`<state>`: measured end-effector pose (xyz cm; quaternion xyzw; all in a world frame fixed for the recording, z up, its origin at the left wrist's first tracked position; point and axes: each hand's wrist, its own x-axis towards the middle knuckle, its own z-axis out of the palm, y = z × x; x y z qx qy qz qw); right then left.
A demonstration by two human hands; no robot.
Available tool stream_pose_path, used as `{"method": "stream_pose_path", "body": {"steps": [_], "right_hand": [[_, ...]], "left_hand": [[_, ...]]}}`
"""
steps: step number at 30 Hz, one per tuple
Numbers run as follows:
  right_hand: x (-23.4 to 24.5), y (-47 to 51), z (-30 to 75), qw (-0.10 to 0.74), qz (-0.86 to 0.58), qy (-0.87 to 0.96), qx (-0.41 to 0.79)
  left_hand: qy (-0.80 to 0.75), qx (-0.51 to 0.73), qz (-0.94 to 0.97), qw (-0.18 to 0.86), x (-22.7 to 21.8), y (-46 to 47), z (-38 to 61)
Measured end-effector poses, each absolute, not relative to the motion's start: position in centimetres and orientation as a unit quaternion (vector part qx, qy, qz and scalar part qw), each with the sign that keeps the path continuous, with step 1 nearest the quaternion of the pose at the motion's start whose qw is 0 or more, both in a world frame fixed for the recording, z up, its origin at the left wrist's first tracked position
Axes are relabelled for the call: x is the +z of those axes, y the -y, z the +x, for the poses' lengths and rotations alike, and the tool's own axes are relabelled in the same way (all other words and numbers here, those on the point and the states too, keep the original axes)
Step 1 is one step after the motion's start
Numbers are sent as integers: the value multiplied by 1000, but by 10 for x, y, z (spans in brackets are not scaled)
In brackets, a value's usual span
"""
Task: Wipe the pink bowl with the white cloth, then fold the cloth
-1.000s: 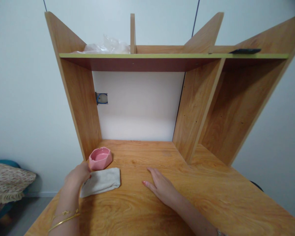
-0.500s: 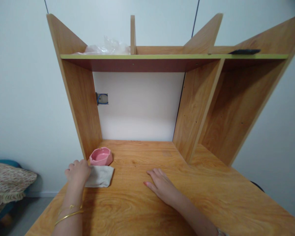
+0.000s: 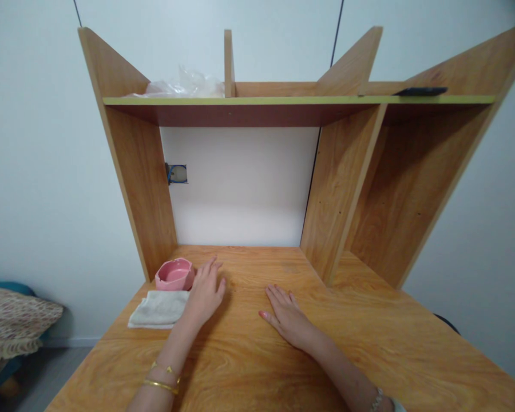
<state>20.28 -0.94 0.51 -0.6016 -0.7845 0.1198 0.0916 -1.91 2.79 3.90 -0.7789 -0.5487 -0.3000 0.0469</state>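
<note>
My left hand [image 3: 206, 292] is open beside the pink ashtray [image 3: 174, 275], its fingers apart and nothing in them. Part of the ashtray's right side lies close to that hand. A folded white cloth [image 3: 157, 309] rests flat on the desk in front of the ashtray, its right end partly covered by my left hand and wrist. My right hand [image 3: 288, 317] lies open, palm down, on the wooden desk [image 3: 249, 366], with its fingers stretched forward and empty.
A wooden shelf unit [image 3: 257, 100] rises at the back of the desk, with upright panels at both sides. On its top shelf are a clear plastic bag [image 3: 189, 84] and a flat black object [image 3: 420, 91]. A patterned fabric [image 3: 17, 315] lies at far left.
My left hand has moved right from the cloth's left end to beside the ashtray and opened. The cloth's left end is now uncovered. My right hand has shifted slightly.
</note>
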Motion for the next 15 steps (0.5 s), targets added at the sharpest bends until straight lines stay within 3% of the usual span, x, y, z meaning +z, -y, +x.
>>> {"method": "stream_pose_path", "body": {"steps": [8, 15], "right_hand": [[-2, 6, 204, 77, -616, 773, 134], [-2, 7, 203, 84, -616, 774, 118]], "left_hand": [[523, -129, -841, -52, 11, -16, 0], [545, -73, -832, -72, 6, -15, 2]]}}
